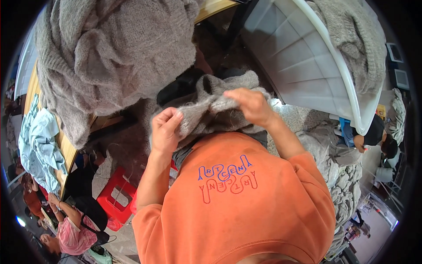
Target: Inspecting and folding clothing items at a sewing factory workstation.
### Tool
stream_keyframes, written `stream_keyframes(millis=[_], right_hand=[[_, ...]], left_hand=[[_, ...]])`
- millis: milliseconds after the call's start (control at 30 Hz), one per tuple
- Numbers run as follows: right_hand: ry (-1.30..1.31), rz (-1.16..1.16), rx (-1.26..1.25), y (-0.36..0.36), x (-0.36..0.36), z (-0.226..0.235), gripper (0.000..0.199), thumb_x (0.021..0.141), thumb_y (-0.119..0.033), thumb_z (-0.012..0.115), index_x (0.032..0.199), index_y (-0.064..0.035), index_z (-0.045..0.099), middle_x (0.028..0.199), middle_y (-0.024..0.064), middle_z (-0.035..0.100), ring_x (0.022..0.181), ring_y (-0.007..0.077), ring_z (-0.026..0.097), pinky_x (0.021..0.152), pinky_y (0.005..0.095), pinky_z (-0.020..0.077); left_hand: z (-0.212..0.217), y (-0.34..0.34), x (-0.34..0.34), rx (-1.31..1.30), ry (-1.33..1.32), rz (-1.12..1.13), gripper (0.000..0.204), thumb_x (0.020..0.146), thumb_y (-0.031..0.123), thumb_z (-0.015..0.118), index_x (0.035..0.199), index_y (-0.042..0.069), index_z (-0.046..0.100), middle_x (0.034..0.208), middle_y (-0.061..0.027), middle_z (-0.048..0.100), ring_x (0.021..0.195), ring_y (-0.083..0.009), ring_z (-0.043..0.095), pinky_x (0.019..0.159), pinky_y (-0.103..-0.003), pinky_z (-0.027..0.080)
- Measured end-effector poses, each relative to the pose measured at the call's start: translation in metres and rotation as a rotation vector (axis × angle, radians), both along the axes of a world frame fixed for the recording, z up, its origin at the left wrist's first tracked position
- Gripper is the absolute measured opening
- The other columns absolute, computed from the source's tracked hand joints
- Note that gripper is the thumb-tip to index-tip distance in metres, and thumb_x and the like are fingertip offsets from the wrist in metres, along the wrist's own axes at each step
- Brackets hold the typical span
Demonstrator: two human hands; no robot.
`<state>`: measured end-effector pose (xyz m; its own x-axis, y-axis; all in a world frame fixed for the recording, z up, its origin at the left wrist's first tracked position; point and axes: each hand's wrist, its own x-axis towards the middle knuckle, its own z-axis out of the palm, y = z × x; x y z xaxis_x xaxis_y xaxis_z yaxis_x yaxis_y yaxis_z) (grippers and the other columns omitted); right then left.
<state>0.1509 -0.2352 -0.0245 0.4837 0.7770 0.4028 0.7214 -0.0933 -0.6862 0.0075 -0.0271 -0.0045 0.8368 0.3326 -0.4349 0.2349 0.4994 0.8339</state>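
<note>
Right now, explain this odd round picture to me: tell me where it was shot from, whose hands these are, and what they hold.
The picture comes from a wide fisheye camera worn on a person's head, looking down, so straight edges bend near the rim. There is no machine here: the orange shirt is the wearer's own, and the two bare arms rising from it are theirs.

The left hand and the right hand both pinch a grey knitted garment, held up in front of the chest.

Around them: a big heap of similar grey knitwear on a wooden table at upper left, a white plastic tub at upper right with more knitwear in it, and a red plastic stool on the floor. Other people sit at the lower left and right edges.
</note>
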Motion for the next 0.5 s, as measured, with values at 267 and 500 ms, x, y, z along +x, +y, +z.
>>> stream_keyframes(millis=[267,500], right_hand=[[-0.257,0.158,0.186,0.045,-0.04,0.027,0.014,0.064,-0.007,0.054,0.077,-0.005,0.053,0.061,0.0028,0.047,0.049,0.017,0.049,0.042,0.0294,0.0393],[-0.264,0.129,0.117,0.051,-0.047,0.011,0.007,0.064,-0.006,0.055,0.07,-0.006,0.051,0.065,0.0037,0.048,0.052,0.0179,0.05,0.043,0.0294,0.04]], left_hand=[[0.01,-0.021,0.011,-0.018,-0.002,-0.167,0.014,0.081,0.007,0.057,0.067,0.003,0.056,0.058,0.0049,0.049,0.049,-0.0013,0.038,0.042,-0.018,0.028],[0.001,-0.018,0.0,0.056,0.014,-0.15,0.008,0.081,0.004,0.057,0.074,0.0,0.059,0.063,0.0028,0.054,0.054,-0.0015,0.043,0.045,-0.018,0.034]])
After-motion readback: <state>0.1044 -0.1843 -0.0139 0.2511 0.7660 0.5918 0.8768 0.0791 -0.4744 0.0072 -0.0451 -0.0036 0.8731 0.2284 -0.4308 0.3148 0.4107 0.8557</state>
